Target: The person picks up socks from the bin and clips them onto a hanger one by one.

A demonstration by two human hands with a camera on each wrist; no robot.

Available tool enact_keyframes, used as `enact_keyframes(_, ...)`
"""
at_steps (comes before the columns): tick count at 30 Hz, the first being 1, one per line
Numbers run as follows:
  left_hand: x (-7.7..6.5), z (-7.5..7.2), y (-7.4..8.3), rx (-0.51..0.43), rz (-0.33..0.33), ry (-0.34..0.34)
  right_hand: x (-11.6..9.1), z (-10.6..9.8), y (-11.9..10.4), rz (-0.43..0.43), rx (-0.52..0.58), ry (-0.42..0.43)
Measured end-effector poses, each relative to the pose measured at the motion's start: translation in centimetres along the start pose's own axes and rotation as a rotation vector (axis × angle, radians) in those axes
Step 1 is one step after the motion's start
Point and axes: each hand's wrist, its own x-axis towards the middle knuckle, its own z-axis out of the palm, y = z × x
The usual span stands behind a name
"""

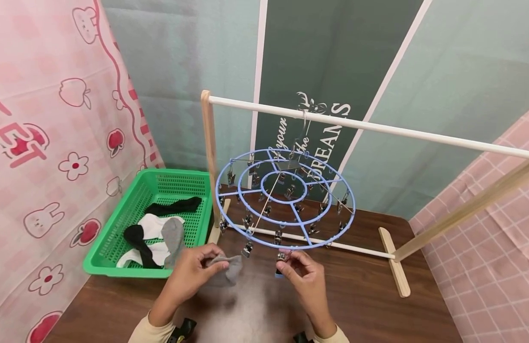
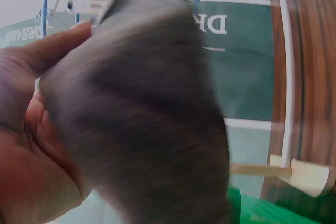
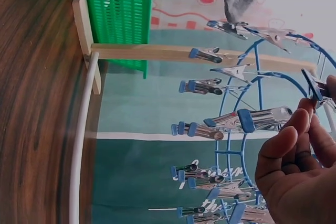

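Note:
My left hand [image 1: 194, 270] pinches a grey sock [image 1: 233, 272] in front of the hanger; the sock fills much of the left wrist view, blurred. A round blue clip hanger [image 1: 300, 247] with several metal clips hangs by its hook from a white rail [image 1: 375, 126]. At its front edge my right hand [image 1: 306, 277] pinches one metal clip [image 3: 315, 86] with blue tips between thumb and fingers. The sock and this clip are apart. Another hanging clip [image 1: 247, 249] is close to the sock.
Left of the rack stands a green basket [image 1: 114, 272] holding black, white and grey socks [image 1: 173, 236]. The rack's wooden left post [image 1: 208, 133] rises beside it; the right post [image 1: 461, 214] slants at the right. A lower white bar [image 1: 354, 248] crosses behind my hands.

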Motion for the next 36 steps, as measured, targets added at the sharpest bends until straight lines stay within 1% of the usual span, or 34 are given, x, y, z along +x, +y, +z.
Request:
enact_keyframes(2, -0.1, 0.4, 0.3, -0.026, -0.001, -0.035, 0.1, -0.1, -0.1, 0.028, 0.014, -0.002)
enact_keyframes(4, -0.2, 0.9, 0.5, -0.031, -0.009, -0.064, 0.1, -0.3, -0.1, 0.055, 0.021, 0.006)
enact_keyframes(11, 0.1, 2.6, 1.2, -0.019, 0.04, -0.096, 0.2, -0.6, -0.2, 0.19, 0.035, 0.063)
enact_keyframes(14, 0.3, 3.4, 1.2, -0.005, 0.065, -0.107, 0.3, -0.8, -0.3, 0.217, 0.063, 0.072)
enact_keyframes(18, 0.5, 4.3, 1.4, 0.017, 0.104, -0.12, 0.3, -0.9, -0.4, 0.241, 0.083, 0.073)
enact_keyframes(20, 0.6, 4.7, 1.5, 0.035, 0.116, -0.129, 0.3, -0.8, -0.5, 0.252, 0.074, 0.082)
enact_keyframes(26, 1.1, 5.8, 2.0, 0.096, 0.16, -0.157, 0.7, -0.8, -0.8, 0.277, 0.056, 0.14)
enact_keyframes(29, 1.2, 6.2, 2.3, 0.119, 0.186, -0.157, 0.8, -0.8, -0.8, 0.269, 0.082, 0.165)
enact_keyframes(31, 1.3, 6.5, 2.4, 0.117, 0.191, -0.157, 0.7, -0.8, -0.8, 0.262, 0.108, 0.174)
enact_keyframes(36, 1.3, 6.9, 2.7, 0.128, 0.206, -0.162, 0.6, -0.7, -0.6, 0.253, 0.138, 0.169)
